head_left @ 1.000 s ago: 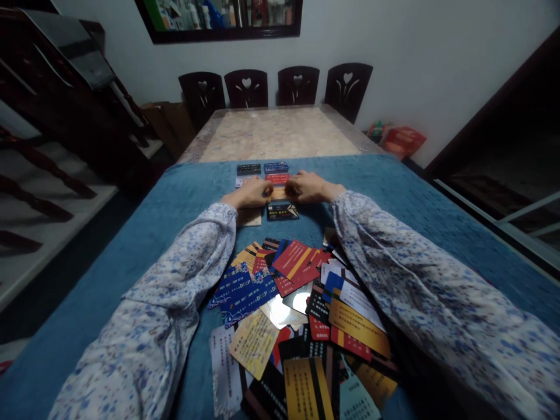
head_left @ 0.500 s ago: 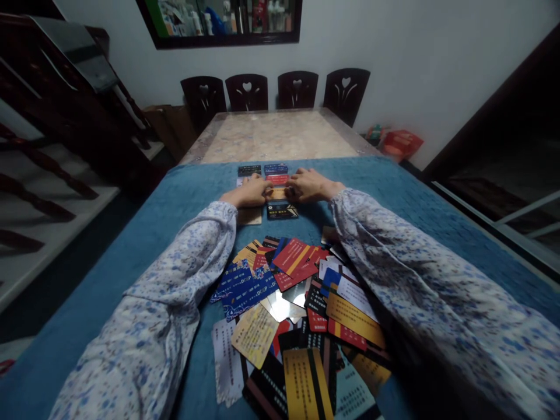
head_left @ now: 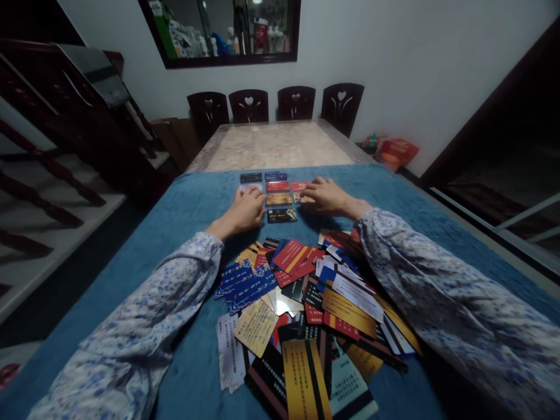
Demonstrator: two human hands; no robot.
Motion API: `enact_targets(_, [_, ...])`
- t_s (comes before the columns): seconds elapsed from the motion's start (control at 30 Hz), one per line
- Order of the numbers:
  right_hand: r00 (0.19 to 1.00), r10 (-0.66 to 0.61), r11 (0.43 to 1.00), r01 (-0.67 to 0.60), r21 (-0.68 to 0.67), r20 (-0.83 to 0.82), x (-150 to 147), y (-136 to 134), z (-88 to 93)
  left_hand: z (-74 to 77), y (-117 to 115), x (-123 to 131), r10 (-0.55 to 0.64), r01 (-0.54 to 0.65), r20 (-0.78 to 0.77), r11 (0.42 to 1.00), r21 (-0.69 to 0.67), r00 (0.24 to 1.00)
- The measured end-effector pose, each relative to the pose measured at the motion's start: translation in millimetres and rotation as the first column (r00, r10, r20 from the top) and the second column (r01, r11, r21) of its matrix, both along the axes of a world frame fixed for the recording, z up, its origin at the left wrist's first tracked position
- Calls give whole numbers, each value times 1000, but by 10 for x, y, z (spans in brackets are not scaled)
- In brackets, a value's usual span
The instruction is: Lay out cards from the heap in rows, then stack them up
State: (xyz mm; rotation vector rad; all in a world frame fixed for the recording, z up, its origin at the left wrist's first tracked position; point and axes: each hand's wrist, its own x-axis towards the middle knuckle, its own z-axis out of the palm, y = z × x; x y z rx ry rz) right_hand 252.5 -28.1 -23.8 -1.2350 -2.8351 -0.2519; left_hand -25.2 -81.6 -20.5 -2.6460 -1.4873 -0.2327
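My left hand (head_left: 246, 209) rests over the left column of laid-out cards, fingers stretched and partly covering a pale card (head_left: 250, 187). Its thumb side is near a gold card (head_left: 279, 199) and a black VIP card (head_left: 282, 216). On the other side, my right hand (head_left: 327, 196) is open, fingertips over a light card (head_left: 301, 199) below a red card (head_left: 300, 186). Between the hands, a red card (head_left: 278, 186) lies in the middle column under a blue card (head_left: 276, 175). A black card (head_left: 251, 177) is at the far left. Whatever lies beneath the left palm is hidden.
Nearer me, many loose overlapping cards form a pile, with a yellow card (head_left: 306, 379) in front and blue cards (head_left: 249, 286) at its left. A blue cloth (head_left: 184, 204) covers the near table; the stone tabletop (head_left: 280, 143) shows beyond, before dark chairs (head_left: 296, 105).
My hands have parted from the gold card in the middle, left hand to the left and right hand to the right. Cards in the right column are now uncovered. The view has tilted slightly upward.
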Motion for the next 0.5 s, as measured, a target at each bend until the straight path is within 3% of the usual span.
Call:
enact_targets(0.23, [995,69,997,-71,-19,-69,54,-392,-38,-58,-506,97,-39,38,30,999,29,999])
enact_targets(0.5, [945,233,964,-255,-72,-230,78,-669,-224,-171,-986,267,-92,91,15,996,17,996])
